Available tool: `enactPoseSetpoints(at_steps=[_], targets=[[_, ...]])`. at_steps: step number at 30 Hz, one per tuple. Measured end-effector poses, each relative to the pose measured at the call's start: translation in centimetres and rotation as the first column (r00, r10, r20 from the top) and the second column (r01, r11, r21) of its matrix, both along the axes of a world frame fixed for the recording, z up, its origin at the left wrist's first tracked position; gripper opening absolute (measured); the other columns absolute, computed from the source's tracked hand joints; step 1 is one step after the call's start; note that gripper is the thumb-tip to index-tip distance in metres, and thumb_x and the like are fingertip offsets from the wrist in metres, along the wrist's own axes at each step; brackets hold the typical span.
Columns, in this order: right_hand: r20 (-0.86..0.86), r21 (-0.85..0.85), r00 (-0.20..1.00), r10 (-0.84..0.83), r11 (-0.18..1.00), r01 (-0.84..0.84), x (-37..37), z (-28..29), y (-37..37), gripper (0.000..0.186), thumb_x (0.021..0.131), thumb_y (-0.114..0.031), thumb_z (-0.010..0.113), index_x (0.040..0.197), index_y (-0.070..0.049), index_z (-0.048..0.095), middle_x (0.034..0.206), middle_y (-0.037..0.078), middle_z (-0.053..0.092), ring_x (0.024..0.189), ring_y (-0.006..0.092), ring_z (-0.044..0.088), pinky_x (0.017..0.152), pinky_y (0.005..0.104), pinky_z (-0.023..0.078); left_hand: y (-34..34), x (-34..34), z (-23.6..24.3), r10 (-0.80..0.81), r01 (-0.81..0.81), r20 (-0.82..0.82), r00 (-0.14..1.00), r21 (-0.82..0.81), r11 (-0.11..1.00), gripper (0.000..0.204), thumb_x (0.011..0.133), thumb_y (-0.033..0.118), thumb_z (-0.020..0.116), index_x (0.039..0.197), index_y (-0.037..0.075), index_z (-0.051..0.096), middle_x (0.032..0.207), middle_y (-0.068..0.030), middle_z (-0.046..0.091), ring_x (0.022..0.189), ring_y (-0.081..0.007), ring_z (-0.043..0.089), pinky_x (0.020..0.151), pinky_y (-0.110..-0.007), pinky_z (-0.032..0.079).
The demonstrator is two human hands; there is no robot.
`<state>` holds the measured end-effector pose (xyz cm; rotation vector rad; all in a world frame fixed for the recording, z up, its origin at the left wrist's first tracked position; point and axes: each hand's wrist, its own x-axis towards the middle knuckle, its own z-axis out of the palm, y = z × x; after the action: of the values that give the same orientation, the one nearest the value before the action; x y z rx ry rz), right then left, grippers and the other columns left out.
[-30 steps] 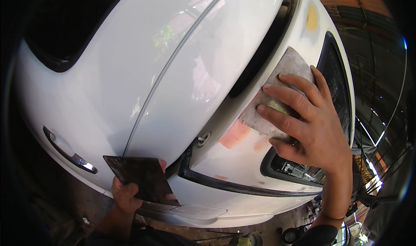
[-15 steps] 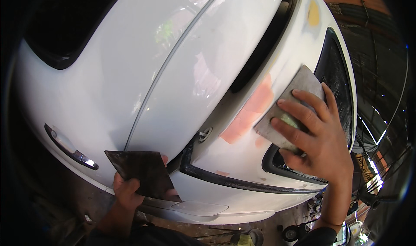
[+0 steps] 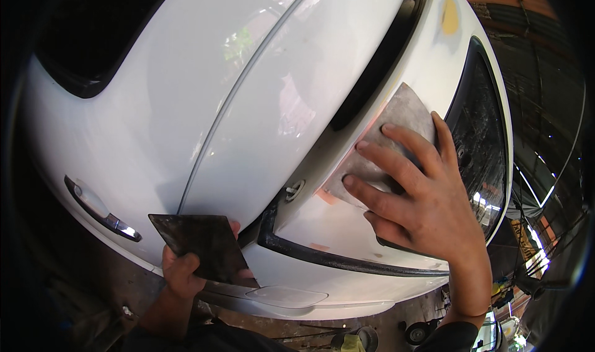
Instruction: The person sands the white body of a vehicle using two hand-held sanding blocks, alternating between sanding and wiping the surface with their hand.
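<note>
My right hand point(image 3: 418, 187) presses a thin, slightly bent grey sheet point(image 3: 406, 107) against the white car's rear side panel, its fingers spread over the sheet. The sheet covers most of a pink filler patch; one lower corner of the pink patch point(image 3: 326, 196) still shows. Whether the sheet is metal, rubber or paper I cannot make out. My left hand point(image 3: 181, 276) holds a dark, flat, four-sided plate point(image 3: 207, 249) by its edges, thumb on top and fingertips wrapping round the right edge. This plate hovers in front of the car's lower side.
The white car point(image 3: 248, 135) fills the middle, with a door handle point(image 3: 102, 209) at left and a small round white fitting point(image 3: 294, 191) by the dark gap. A yellow patch point(image 3: 449, 17) marks the upper panel. A dark window point(image 3: 474, 141) lies right; a small wheel point(image 3: 416, 333) stands below.
My right hand has slid the grey sheet leftward across the panel, over the pink patch. The left hand and its dark plate have hardly moved.
</note>
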<state>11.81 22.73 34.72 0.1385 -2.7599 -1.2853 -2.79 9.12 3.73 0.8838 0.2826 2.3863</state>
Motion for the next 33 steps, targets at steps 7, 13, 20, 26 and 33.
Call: enactPoseSetpoints(at_steps=[7,13,20,26,33], targets=[[0.025,0.029,0.996,-0.09,0.996,0.089,2.9,-0.1,-0.2,0.038,0.065,-0.031,0.073,0.103,-0.026,0.074,0.132,0.001,0.056,0.128,0.0326,0.047,0.107,0.0709,0.029,-0.1,0.3,-0.3,0.019,-0.018,0.019,1.0,-0.038,0.999,0.065,0.092,0.03,0.06,0.14,-0.008,0.037,0.134,-0.0308,0.052,0.128,-0.0443,0.051,0.109,-0.056,0.04],[-0.028,0.013,0.999,-0.041,0.999,0.041,1.9,-1.2,-1.7,0.04,0.066,-0.031,0.074,0.106,-0.03,0.074,0.132,-0.001,0.055,0.131,0.0306,0.046,0.11,0.0707,0.025,-0.1,0.4,0.7,0.048,-0.046,0.027,0.998,-0.066,0.997,0.068,0.091,0.032,0.06,0.14,-0.009,0.037,0.133,-0.0309,0.053,0.127,-0.0439,0.052,0.109,-0.055,0.041],[-0.023,0.005,0.999,-0.034,0.999,0.034,1.0,-2.4,-1.6,0.043,0.066,-0.028,0.077,0.108,-0.033,0.073,0.137,-0.002,0.051,0.134,0.0279,0.042,0.111,0.0717,0.023,0.0,0.4,1.0,0.047,-0.045,0.018,0.999,-0.088,0.995,0.069,0.089,0.031,0.061,0.139,-0.009,0.037,0.13,-0.0321,0.054,0.123,-0.0429,0.055,0.106,-0.053,0.045],[-0.027,0.015,0.999,-0.031,0.999,0.031,1.1,-2.9,-0.8,0.045,0.063,-0.027,0.078,0.107,-0.033,0.073,0.134,-0.002,0.052,0.133,0.028,0.043,0.111,0.0718,0.024,0.0,0.6,0.3,0.072,-0.067,0.06,0.996,-0.071,0.995,0.067,0.089,0.031,0.06,0.139,-0.008,0.038,0.13,-0.0314,0.055,0.124,-0.0423,0.055,0.106,-0.053,0.045],[-0.06,0.056,0.993,-0.098,0.993,0.102,3.2,-2.6,-1.7,0.047,0.062,-0.028,0.077,0.108,-0.035,0.073,0.134,-0.002,0.052,0.131,0.0287,0.044,0.111,0.0717,0.024,0.1,0.4,0.7,0.063,-0.062,0.017,0.998,-0.072,0.995,0.068,0.09,0.032,0.059,0.141,-0.008,0.036,0.132,-0.0315,0.054,0.125,-0.0421,0.054,0.107,-0.053,0.043]])
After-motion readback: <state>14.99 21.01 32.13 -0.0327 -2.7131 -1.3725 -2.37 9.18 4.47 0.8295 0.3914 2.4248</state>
